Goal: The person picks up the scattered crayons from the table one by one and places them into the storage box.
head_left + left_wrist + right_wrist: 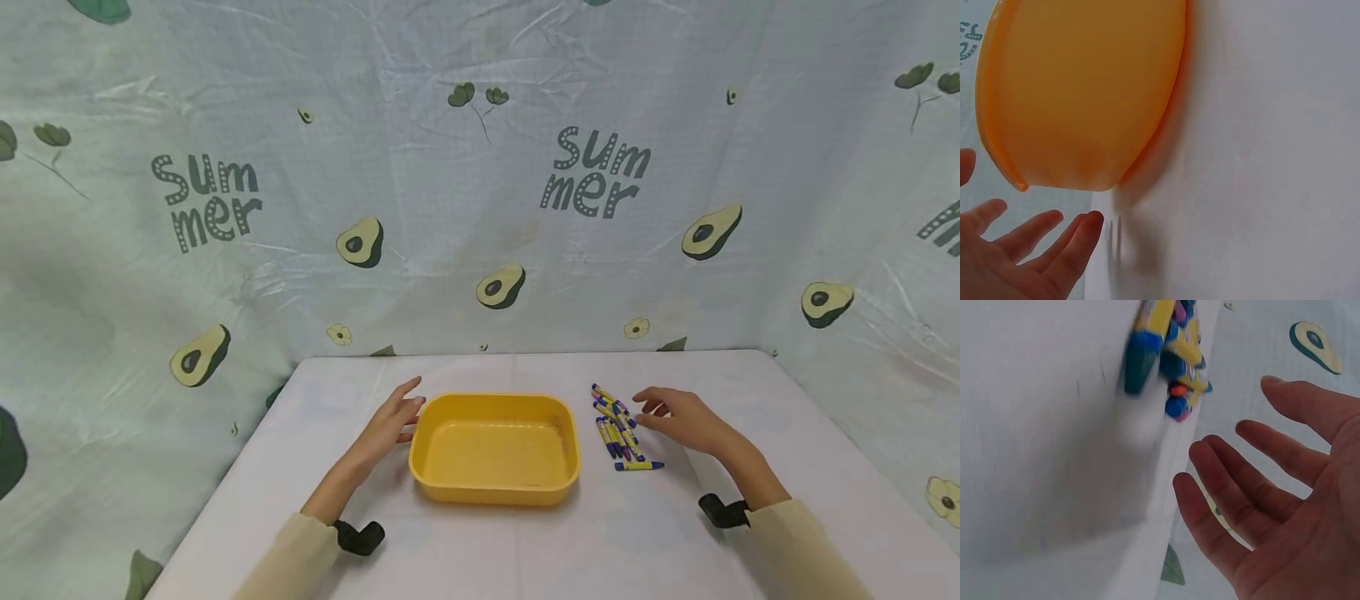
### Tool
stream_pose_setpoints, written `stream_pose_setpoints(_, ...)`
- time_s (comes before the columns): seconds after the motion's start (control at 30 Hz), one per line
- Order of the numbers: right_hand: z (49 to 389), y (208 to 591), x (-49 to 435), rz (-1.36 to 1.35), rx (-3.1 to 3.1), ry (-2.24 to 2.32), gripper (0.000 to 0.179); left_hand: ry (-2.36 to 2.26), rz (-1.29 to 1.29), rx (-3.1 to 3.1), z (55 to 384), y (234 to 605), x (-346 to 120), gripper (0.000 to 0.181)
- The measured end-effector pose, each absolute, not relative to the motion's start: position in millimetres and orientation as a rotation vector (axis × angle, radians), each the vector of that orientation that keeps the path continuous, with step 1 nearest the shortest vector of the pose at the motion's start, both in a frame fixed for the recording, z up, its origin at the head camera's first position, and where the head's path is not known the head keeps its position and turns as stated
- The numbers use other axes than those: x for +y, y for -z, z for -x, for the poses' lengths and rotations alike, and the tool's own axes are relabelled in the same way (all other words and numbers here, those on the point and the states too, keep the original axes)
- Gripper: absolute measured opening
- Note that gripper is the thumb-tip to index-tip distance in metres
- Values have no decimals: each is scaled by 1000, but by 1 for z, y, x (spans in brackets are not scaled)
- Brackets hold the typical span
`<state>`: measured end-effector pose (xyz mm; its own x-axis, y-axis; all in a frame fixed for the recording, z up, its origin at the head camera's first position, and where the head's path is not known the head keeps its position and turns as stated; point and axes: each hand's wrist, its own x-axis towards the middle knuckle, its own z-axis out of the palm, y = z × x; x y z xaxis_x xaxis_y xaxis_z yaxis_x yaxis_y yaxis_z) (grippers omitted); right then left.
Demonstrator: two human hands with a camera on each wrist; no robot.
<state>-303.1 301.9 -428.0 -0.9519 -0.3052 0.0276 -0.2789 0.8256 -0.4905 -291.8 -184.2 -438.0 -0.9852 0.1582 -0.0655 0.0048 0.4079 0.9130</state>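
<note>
From where I stand, the crayons (622, 427) right of the tray (495, 496) overlap and partly hide one another; I can't count them, and their wrapper print is too small to read. The left wrist view cuts off the tray's top. Far right of the tray, lettering (942, 221) on the cloth (420, 167) runs out of sight.

Yellow tray (495, 497): 1. Table (480, 554) under the tray: 1. Left hand (390, 427): 1, left of tray; right hand (681, 419): 1, right of it. Black wrist units (360, 539): 2, sleeves (294, 557): 2 — one each per side of tray. Crayons (615, 415) right of tray: roughly ten — overlapping, exact count unreadable. Cloth (420, 183) beyond and beside tray: 5 whole big avocado prints (510, 286), 2 full "summer" prints (595, 172) plus 1 cut off.
</note>
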Motion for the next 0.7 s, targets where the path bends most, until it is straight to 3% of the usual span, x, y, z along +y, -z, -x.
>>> stream_pose_setpoints(0.7,311,451,282,363,2925,758,33,-1475,-297,2654,274,454,-167,55)
